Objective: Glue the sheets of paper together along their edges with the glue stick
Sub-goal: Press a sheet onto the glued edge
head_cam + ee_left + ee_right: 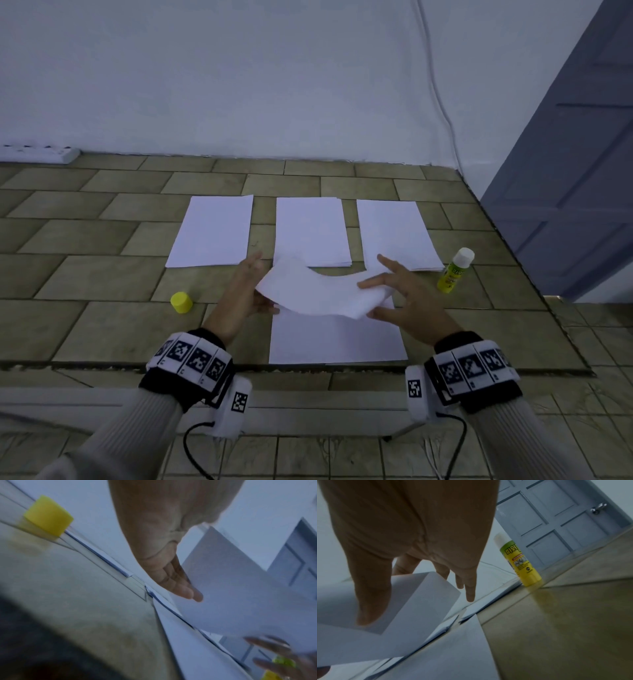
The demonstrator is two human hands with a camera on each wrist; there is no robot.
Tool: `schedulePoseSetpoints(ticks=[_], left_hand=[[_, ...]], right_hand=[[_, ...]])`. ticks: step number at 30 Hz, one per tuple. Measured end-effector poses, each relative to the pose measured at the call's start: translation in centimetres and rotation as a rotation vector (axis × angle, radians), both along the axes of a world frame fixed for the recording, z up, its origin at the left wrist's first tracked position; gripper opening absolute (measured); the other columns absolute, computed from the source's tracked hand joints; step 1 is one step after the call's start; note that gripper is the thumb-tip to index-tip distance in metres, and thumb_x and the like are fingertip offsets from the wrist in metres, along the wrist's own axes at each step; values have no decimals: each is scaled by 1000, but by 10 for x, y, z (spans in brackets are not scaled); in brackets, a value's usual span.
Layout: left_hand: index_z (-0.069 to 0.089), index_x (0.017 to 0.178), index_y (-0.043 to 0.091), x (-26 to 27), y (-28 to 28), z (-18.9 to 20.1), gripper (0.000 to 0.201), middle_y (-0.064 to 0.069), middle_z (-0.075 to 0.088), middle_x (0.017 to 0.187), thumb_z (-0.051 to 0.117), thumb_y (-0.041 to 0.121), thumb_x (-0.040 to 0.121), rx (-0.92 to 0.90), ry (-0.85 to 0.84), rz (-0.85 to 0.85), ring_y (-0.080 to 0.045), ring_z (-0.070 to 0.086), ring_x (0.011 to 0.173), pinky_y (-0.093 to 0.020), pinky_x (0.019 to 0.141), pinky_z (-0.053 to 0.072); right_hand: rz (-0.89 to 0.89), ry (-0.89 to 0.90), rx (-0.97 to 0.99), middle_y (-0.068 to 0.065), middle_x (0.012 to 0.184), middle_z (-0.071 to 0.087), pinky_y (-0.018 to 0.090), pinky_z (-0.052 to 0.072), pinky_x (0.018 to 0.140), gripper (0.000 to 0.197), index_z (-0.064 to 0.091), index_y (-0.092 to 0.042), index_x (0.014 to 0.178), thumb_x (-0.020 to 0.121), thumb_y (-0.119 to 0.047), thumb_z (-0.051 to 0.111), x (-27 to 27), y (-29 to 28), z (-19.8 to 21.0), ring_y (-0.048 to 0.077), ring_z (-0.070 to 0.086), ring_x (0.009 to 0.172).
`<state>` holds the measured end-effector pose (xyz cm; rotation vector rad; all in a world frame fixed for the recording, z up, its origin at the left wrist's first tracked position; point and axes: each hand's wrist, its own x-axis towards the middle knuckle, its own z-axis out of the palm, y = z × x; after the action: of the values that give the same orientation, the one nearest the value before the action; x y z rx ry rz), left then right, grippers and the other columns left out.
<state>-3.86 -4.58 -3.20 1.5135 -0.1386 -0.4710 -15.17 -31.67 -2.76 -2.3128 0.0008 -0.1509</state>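
Item one: a loose sheet of paper [318,291], bowed and lifted off the floor, carried between my two hands. My left hand [248,291] pinches its left end, thumb below and fingers extended along the far side; my right hand [407,301] pinches the right end between thumb and forefinger, with the remaining fingers spread and straight. Item two: a flat sheet [337,337] on the tiled floor [102,281], directly beneath both hands. Item three: three paper stacks beyond my fingertips, left stack [212,231], middle stack [313,229], right stack [399,234]. Item four: glue stick [455,270], uncapped, upright, just right of my right hand beside the right stack. Item five: yellow cap [181,302], on the floor left of my left hand.
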Motion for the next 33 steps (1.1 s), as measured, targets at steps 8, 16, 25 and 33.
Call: schedulePoseSetpoints(ticks=[8,16,25,33], left_hand=[[53,124,19,-8,10,-12,48,6,74,106,54,-14,90,138,-78,-238,-12,68,102,-26,79,57],[56,122,20,-18,6,-17,43,9,74,105,56,-10,90,110,-68,-235,-9,68,100,-22,78,56],[63,101,38,-24,7,-23,26,6,58,70,68,15,90,477,-412,-172,-10,55,69,-9,63,44],[60,98,35,-25,8,-26,25,15,53,65,74,20,85,700,-498,-170,-1,50,63,-13,60,37]], right_hand=[[-12,153,290,-24,143,21,28,37,104,58,53,-41,121,80,-4,72,-9,-11,4,11,22,142],[-134,165,370,10,107,63,22,55,76,33,61,-26,104,85,-1,66,-9,-20,6,20,65,87],[-201,204,-69,-7,66,45,9,39,57,17,64,-16,95,82,-6,69,-14,-6,-4,4,42,61],[-195,244,-230,-6,92,49,20,43,77,23,62,-17,108,86,-12,66,-16,6,-12,9,50,80]])
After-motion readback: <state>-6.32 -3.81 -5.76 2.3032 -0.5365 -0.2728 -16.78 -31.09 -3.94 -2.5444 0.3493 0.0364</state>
